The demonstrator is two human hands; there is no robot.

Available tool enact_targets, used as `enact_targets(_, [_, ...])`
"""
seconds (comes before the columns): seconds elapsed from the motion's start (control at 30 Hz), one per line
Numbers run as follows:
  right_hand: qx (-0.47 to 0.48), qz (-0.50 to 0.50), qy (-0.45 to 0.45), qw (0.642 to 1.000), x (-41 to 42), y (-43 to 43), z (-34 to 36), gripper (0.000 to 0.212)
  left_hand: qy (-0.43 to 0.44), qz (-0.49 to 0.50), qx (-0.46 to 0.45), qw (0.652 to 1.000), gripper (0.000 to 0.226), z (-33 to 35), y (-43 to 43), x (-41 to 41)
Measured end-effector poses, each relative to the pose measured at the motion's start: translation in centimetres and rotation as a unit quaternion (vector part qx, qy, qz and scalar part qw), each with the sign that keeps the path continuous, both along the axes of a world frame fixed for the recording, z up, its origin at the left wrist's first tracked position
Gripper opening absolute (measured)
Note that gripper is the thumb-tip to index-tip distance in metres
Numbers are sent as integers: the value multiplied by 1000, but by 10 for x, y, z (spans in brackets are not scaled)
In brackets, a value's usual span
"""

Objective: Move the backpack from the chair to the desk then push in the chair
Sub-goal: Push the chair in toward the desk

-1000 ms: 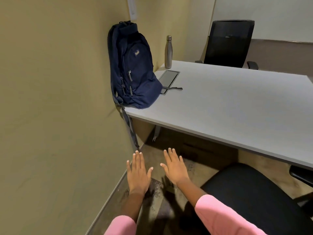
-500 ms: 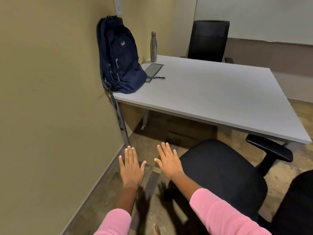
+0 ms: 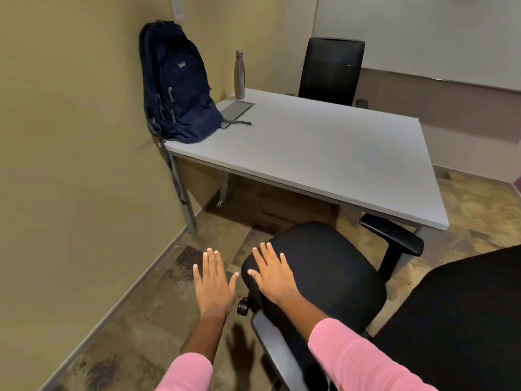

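The navy fabric backpack (image 3: 177, 88) stands at the grey surface's (image 3: 324, 153) near-left corner, while both flat, empty hands, left (image 3: 214, 283) and right (image 3: 275, 273), hover by the black swivel chair (image 3: 332, 266).

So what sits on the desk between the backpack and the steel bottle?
In the head view, only a flush grey cable hatch lies between the backpack and the bottle; the desk there is otherwise bare.

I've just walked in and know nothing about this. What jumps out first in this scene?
A dark navy fabric backpack stands upright on the near left corner of the pale grey desk, against the yellowish wall, with a slim steel bottle behind it. In front, a black cushioned office chair sits pulled out from the desk. Two open hands reach forward: the right hand over the seat's edge, the left hand above the floor.
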State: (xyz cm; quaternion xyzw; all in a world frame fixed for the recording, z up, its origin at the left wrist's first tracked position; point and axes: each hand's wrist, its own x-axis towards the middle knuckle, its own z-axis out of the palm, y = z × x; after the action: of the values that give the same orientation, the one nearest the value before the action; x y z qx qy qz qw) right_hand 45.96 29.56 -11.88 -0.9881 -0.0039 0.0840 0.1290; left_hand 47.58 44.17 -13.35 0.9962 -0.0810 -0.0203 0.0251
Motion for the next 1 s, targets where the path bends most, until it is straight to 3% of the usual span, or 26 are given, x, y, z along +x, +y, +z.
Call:
enact_targets(0.57, [-35, 162, -56, 985, -79, -39, 58, 58, -67, 148, -15, 987, 70, 57, -54, -123])
enact_targets(1.0, [-44, 132, -104, 985, -151, -58, 182, 56, -177, 203, -62, 961, 64, 165, -99, -174])
